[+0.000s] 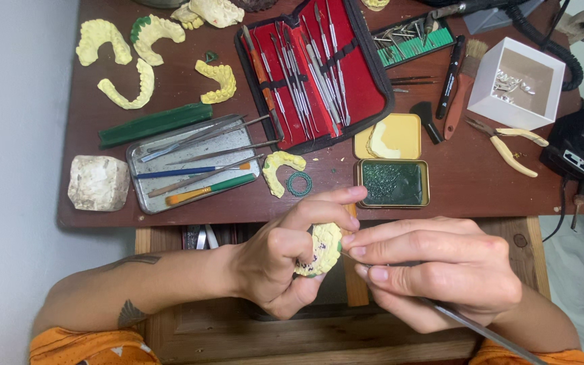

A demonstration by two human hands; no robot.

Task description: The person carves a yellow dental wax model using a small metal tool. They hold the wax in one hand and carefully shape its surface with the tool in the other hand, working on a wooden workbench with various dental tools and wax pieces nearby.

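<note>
A yellow cast (324, 247) is pinched in the left hand (278, 263) near the bench (468, 176) edge; a metal tool (468, 323) is pinched by the right hand (441, 270). The cast is judged light, stiff, brittle; best held by its rim.

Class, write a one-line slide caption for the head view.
Left hand holds a yellow dental cast; right hand works it with a thin metal tool.

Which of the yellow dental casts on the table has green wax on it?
The cast at top left, second from the left edge; its left end is green, the others are plain yellow.
</note>
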